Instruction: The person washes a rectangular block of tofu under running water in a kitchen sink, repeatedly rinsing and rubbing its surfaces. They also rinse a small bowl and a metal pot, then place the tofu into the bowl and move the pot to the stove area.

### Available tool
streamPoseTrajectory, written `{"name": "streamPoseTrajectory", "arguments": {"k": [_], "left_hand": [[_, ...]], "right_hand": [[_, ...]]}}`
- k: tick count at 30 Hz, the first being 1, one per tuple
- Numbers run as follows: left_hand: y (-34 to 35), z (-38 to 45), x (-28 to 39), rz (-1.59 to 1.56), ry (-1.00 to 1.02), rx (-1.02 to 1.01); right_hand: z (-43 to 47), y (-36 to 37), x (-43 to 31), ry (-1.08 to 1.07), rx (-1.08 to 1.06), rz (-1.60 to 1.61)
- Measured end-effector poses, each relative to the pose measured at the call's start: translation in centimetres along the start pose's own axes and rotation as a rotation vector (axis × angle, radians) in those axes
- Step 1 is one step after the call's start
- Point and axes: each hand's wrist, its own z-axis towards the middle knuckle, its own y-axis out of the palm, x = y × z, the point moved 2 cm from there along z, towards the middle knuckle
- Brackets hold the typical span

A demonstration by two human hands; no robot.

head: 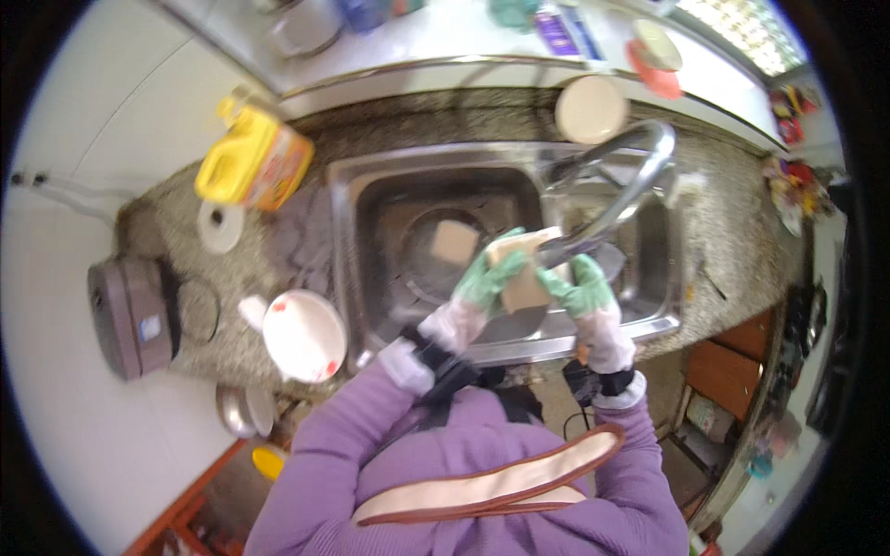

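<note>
Both my hands wear gloves with green palms and whitish cuffs. Between them, over the divider of a double stainless steel sink (438,156), is a beige block-like piece (526,286), blurred; its material is unclear. My left hand (485,281) grips its left side. On the opposite side, my right hand (585,292) has its fingers against it. The spout of a curved chrome faucet (650,174) reaches down to the piece and hides part of it. Whether water runs cannot be told. A second beige piece (455,242) lies in the left basin, within a round shape.
A white bowl (304,336) with red marks stands left of the sink. Behind it are a paper roll (229,236), a yellow jug (243,156) and a brown appliance (132,320). A pale round dish (591,109) sits behind the faucet.
</note>
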Motion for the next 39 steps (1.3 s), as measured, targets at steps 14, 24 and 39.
{"name": "streamPoseTrajectory", "arguments": {"k": [14, 24, 39], "left_hand": [[1.9, -2.4, 1.0, 0.322, 0.379, 0.055], [2.7, -5.0, 9.3, 0.401, 0.382, 0.09], [2.1, -1.1, -1.8, -0.956, -0.326, 0.03]], "right_hand": [[2.5, -2.7, 9.1, 0.148, 0.087, 0.275], [2.8, 4.9, 1.9, -0.235, -0.205, 0.36], [-3.4, -2.6, 2.8, -0.024, 0.198, 0.175]]}}
